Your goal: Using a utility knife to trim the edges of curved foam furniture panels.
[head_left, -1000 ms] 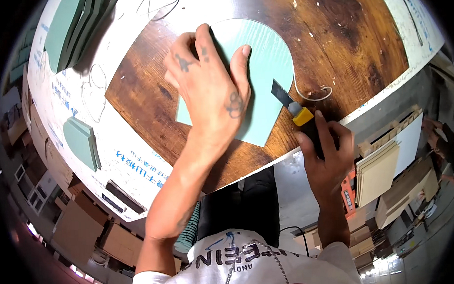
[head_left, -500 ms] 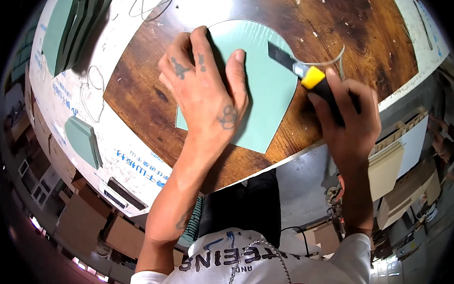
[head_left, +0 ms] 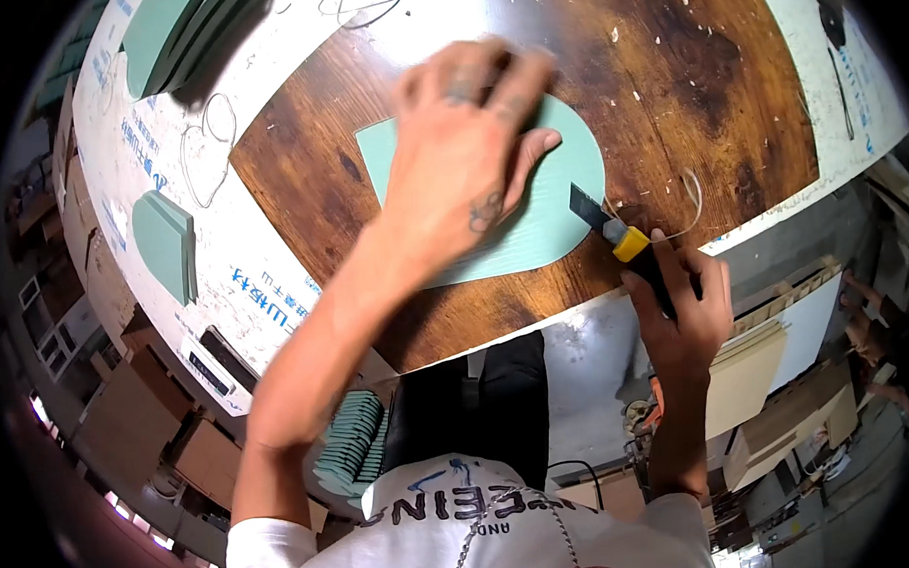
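Note:
A pale green panel (head_left: 560, 145) with one rounded end lies flat on the brown wood-patterned board (head_left: 669, 106), its curve facing right. My left hand (head_left: 464, 133) rests on the panel with the thumb out to the side; its fingertips are smeared by motion. My right hand (head_left: 686, 311) grips a utility knife (head_left: 631, 243) with a black and yellow handle. The knife's dark, wide blade lies over the panel's rounded edge at the lower right. A thin, pale curled strip (head_left: 694, 201) hangs beside the blade, trailing over the board.
Stacked green pieces stand at the far left (head_left: 171, 39), and smaller rounded ones (head_left: 163, 244) lie nearer on the white tabletop (head_left: 222, 207). Thin offcut loops (head_left: 207, 142) sit between them. More green pieces (head_left: 352, 438) are piled below the table. Boards (head_left: 753, 374) lean at the right.
The green panel has turned clockwise under my left hand, its rounded end going from far side to right. My right hand and the knife have come nearer to me along its edge.

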Motion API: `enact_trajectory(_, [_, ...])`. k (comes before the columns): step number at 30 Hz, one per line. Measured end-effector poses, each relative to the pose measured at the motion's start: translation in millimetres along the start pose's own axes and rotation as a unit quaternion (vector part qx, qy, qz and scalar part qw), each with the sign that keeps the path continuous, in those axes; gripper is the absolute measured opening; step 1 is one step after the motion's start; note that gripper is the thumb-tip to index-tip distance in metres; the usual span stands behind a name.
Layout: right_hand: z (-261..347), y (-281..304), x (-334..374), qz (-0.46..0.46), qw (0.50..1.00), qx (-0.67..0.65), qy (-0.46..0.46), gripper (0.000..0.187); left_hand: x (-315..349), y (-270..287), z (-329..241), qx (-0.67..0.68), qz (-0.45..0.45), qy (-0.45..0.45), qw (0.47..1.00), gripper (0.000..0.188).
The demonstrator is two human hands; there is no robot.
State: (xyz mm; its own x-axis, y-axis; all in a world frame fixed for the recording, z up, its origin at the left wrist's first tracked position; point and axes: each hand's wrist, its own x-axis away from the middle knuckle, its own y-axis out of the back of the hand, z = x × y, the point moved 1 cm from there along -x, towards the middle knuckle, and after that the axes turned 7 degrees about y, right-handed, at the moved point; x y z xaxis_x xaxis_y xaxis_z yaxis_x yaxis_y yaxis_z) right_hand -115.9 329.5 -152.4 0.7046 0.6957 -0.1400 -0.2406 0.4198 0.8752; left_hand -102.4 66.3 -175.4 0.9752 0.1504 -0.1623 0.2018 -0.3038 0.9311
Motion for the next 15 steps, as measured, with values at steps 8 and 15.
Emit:
enact_trajectory(8, [-1,-4,-8,-0.027,0.999,0.019,-0.008,0.052,32,-12,-16,-0.053,-0.094,0.181,0.978,0.052])
enact_trajectory(15, [-16,-13,-48,-0.058,0.995,0.002,0.076,0.049,31,-12,-13,-0.010,-0.104,0.148,0.983,0.039])
